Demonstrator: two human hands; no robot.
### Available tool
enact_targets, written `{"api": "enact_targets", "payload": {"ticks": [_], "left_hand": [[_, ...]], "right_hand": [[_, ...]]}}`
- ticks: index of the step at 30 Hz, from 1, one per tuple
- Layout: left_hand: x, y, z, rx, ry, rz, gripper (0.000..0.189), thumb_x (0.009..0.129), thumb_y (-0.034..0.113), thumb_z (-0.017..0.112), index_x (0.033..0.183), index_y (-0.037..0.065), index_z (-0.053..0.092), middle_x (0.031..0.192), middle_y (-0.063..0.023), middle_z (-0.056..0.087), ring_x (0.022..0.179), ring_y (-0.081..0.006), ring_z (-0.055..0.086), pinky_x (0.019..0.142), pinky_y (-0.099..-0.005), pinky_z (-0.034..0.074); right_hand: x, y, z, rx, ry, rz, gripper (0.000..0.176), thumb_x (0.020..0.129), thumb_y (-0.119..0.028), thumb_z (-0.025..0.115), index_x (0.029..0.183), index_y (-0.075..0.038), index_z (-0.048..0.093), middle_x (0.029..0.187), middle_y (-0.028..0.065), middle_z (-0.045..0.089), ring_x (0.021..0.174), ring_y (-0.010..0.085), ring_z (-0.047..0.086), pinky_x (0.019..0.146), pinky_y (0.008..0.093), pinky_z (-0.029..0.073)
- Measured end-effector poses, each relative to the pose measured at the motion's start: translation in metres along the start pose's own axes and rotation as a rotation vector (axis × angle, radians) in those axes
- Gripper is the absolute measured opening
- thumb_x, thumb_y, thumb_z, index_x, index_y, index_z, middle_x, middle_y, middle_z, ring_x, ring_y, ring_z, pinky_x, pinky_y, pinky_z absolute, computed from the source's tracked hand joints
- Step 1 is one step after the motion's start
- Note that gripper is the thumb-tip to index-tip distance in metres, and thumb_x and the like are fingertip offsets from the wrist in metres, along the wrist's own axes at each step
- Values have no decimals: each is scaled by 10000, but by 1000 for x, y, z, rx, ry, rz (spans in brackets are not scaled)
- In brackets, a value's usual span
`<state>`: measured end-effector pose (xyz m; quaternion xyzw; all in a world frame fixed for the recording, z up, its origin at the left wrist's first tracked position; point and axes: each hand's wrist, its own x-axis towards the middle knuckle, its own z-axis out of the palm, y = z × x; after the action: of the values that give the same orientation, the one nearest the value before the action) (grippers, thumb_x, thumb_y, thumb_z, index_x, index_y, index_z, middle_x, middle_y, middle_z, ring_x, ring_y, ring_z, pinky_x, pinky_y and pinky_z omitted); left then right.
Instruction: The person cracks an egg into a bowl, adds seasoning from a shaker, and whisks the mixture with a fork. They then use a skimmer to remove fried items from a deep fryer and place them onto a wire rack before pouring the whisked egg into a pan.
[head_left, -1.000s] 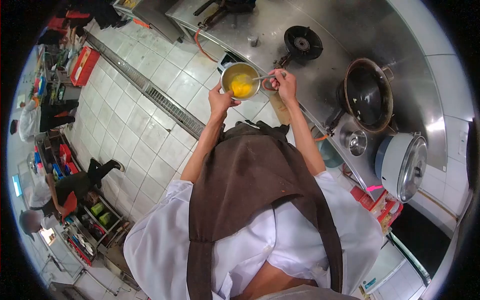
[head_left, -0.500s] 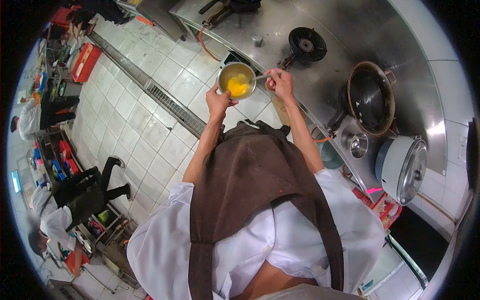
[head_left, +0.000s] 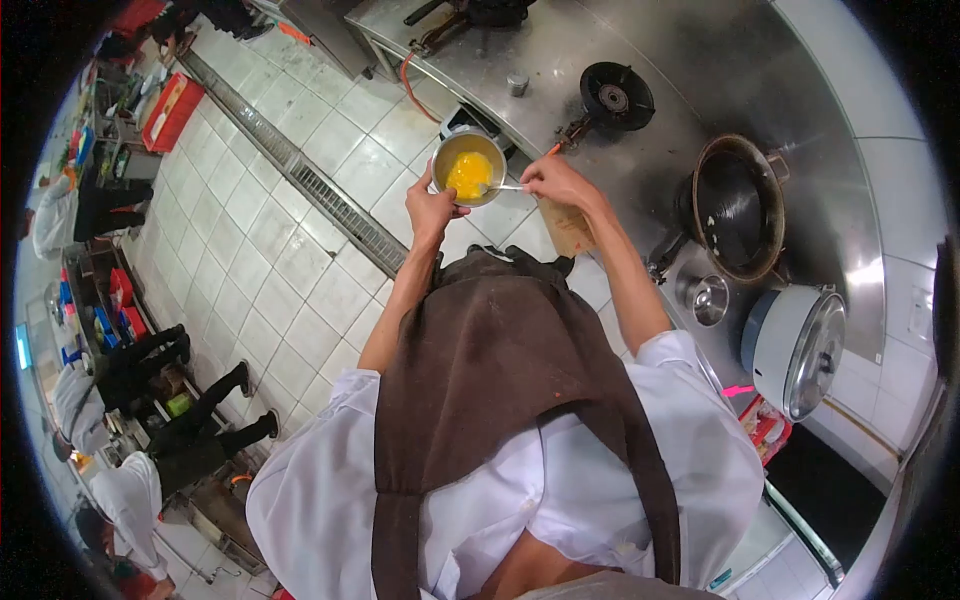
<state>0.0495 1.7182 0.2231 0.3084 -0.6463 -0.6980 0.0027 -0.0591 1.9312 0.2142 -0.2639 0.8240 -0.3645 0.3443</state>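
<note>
A round metal bowl (head_left: 441, 167) is held over the floor beside the steel counter. Yellow beaten egg (head_left: 470, 174) lies in its bottom. My left hand (head_left: 431, 208) is closed on the bowl's near left rim, thumb at the edge. From the right, my right hand (head_left: 556, 183) is closed round the handle of a metal utensil (head_left: 508, 187), whose end dips into the egg. The utensil's working end is partly hidden by the egg.
On the steel counter (head_left: 650, 160) are a burner (head_left: 615, 96), a large wok (head_left: 740, 208), a small metal bowl (head_left: 711, 300) and a lidded pot (head_left: 797, 352). A red crate (head_left: 172, 112) and co-workers (head_left: 190, 455) are at the left.
My right hand has moved down, bringing the utensil from the bowl's upper right to its lower right. At the left, the co-workers have shifted position.
</note>
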Motion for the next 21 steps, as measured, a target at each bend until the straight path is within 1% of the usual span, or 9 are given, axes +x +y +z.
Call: {"api": "enact_targets", "payload": {"ticks": [1,3,4,6,10,13,16,19,21], "left_hand": [[-2,-1,1,22,-7,-13,590,746,-104,508,1318,-12,394,822,-230,631,518,-238,645,425,-293,548],[3,-7,2,-32,-6,-44,594,748,-103,510,1322,-4,392,821,-229,631,518,-238,645,423,-291,546],[4,-10,1,-75,-5,-79,598,751,-102,511,1327,4,390,820,-228,632,517,-237,645,421,-290,544],[6,-14,1,-101,3,-67,602,753,-102,513,1330,13,389,817,-226,632,518,-237,646,420,-288,542],[6,-20,0,-119,27,-82,610,752,-104,514,1335,30,391,815,-223,632,515,-236,644,416,-285,538],[1,-14,3,-94,56,-70,607,747,-111,513,1328,23,400,817,-217,632,511,-233,643,411,-285,536],[4,-19,1,-129,31,-65,606,741,-120,508,1322,20,408,836,-217,630,505,-233,639,404,-286,533],[6,-22,3,-157,38,-62,604,736,-124,503,1317,11,410,891,-228,620,506,-240,636,412,-288,542],[10,-16,4,-159,55,-45,601,734,-124,501,1314,2,408,916,-235,613,508,-244,635,419,-290,548]], "right_hand": [[-1,-5,2,-5,-5,1,173,769,-109,604,884,10,656,643,78,613,543,147,556,512,304,434],[-3,-21,3,-288,27,-132,159,756,-113,588,823,13,658,684,200,617,633,318,606,607,408,461],[-7,-28,-1,-293,21,-135,159,756,-113,588,823,13,658,684,200,617,633,318,606,607,408,461],[-9,-40,-8,-385,292,-106,159,761,-125,564,779,14,637,744,243,598,725,409,584,668,475,446],[-5,-27,3,-490,214,-143,181,802,-156,540,799,3,627,725,233,592,717,375,595,662,442,453],[-5,-26,7,-528,243,-40,181,796,-144,532,794,7,630,705,225,591,699,358,599,657,431,456],[-8,-25,5,-343,312,-94,187,799,-132,515,788,16,629,695,219,593,677,347,599,655,425,458],[-7,-20,9,-256,202,-80,199,802,-141,507,790,18,628,690,212,595,671,341,597,652,415,456],[-3,-22,9,-286,340,-93,209,803,-147,505,796,22,627,702,209,602,684,331,604,661,405,457]]}}
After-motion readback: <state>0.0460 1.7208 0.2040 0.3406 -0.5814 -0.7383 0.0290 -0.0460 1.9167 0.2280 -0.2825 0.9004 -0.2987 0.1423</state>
